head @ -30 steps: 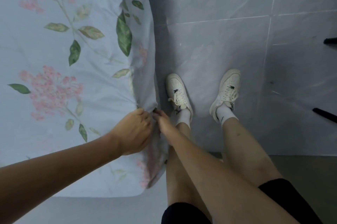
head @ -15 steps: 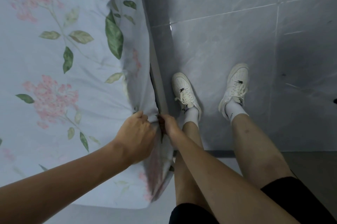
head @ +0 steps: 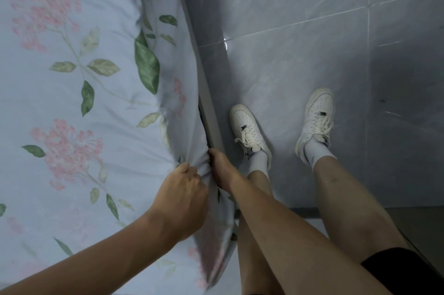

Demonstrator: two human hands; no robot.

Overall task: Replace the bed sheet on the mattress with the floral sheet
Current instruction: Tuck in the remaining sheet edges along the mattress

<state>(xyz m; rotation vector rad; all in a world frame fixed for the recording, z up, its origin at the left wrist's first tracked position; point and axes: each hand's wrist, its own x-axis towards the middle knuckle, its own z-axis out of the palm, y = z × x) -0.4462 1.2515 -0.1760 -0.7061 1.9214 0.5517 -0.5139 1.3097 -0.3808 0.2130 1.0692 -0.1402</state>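
Since a second ago we've hauled the floral sheet [head: 79, 102] edge up off the bed frame [head: 211, 126], left hand [head: 182, 201] bunching it tight, right hand [head: 219, 167] grip hidden underneath, edge running away from us.

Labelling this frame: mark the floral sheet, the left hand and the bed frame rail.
floral sheet [head: 72, 102], head view, flat top surface.
left hand [head: 182, 198], head view, back of hand.
bed frame rail [head: 211, 117], head view, grey edge strip.

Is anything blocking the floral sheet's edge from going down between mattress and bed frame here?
Nothing visible does. The left hand and right hand grip the floral sheet beside the grey bed frame; the gap itself is hidden.
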